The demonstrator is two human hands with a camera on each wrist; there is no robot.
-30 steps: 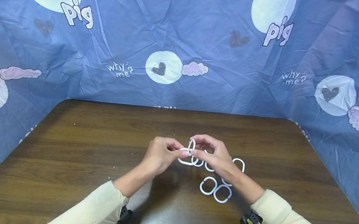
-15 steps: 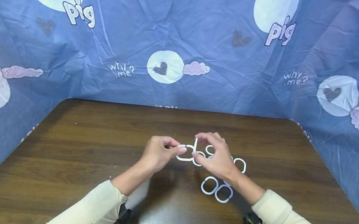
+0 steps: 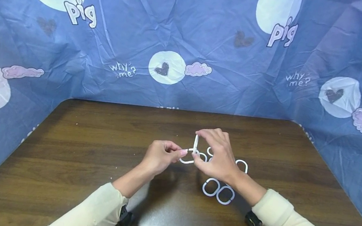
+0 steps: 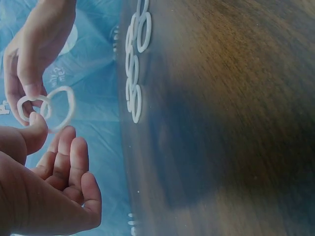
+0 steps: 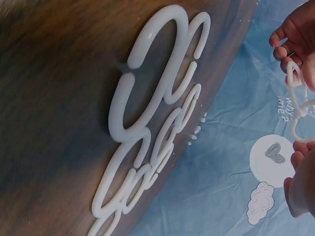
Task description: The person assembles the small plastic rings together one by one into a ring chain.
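Head view, left hand: my left hand (image 3: 160,157) pinches a white ring (image 3: 186,162) by its rim, thumb against forefinger, holding it roughly level above the tabletop (image 3: 99,118), right of its middle.
Head view, right hand: my right hand (image 3: 218,156) has thumb and forefinger spread wide, an upright ring (image 3: 195,143) gripped between their tips and seen edge-on.
Head view, third ring: a third ring (image 3: 206,157) shows just beside the upright one, partly behind my right thumb; whether they are linked I cannot tell.
Head view, spare rings: a touching pair (image 3: 218,191) lies nearer the tabletop's near edge than my right hand; a single ring (image 3: 246,167) lies toward the right edge, partly hidden by that hand.
Left wrist view, my fingers: left thumb and forefinger meet on a ring's rim, the other fingers half bent; my right hand reaches the rings from above.
Left wrist view, row: a row of rings (image 4: 138,105) crowds near the tabletop's visible edge.
Right wrist view, foreground: overlapping rings, the biggest-looking one (image 5: 165,88) with a gap in its rim.
Right wrist view, border: both hands and the held rings are cut off.
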